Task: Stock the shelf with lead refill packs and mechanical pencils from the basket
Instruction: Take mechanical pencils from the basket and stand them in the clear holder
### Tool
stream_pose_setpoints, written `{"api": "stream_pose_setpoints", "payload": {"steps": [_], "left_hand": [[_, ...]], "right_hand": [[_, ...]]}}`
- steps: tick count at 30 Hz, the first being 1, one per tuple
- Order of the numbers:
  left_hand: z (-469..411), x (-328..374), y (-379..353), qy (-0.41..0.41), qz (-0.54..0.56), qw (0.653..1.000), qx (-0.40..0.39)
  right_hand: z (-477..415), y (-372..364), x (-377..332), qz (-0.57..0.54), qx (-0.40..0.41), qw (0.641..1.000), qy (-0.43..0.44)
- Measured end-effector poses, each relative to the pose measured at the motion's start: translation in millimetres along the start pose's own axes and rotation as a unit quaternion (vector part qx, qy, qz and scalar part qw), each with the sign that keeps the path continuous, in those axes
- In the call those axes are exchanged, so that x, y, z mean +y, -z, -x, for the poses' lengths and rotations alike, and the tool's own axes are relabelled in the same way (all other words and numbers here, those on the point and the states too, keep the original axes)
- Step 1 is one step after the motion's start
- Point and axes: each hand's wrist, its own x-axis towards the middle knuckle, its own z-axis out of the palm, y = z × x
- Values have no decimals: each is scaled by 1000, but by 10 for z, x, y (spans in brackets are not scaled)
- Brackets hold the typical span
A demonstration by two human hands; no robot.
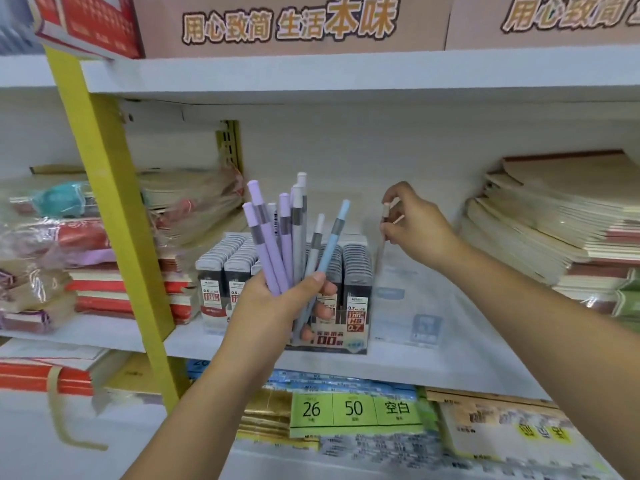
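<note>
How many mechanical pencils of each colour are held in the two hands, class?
Purple pencils: 3, in the left hand
Pale grey or white pencils: 4, left hand
Blue pencil: 1, left hand
Pink-capped pencil: 1, in the right hand
Total: 9, counting visible caps

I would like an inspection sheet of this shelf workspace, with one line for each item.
Surface: white shelf, stocked.
Job's things: lead refill packs in display box; bunch of pencils; single pencil at clear box.
Clutter: notebook stacks on both sides.
Hands: left hand grips the bunch; right hand pinches the single pencil.
Cables: nothing seen.
Surroundings: yellow post; green price label below.
</note>
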Motion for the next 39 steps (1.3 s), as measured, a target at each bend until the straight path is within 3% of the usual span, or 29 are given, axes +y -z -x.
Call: {"api": "stream_pose_setpoints", "payload": {"steps": [14, 31, 39], "left_hand": [[28, -32, -50, 9, -9, 1000, 10], [104, -29, -67, 18, 4, 1000, 14], [106, -82, -54, 23, -5, 1000, 13]], "right_hand": [[-34, -14, -11, 50, 9, 999, 15], [-147, 78, -61, -23, -61, 997, -34], [-55, 63, 26, 18, -21, 1000, 15]]}}
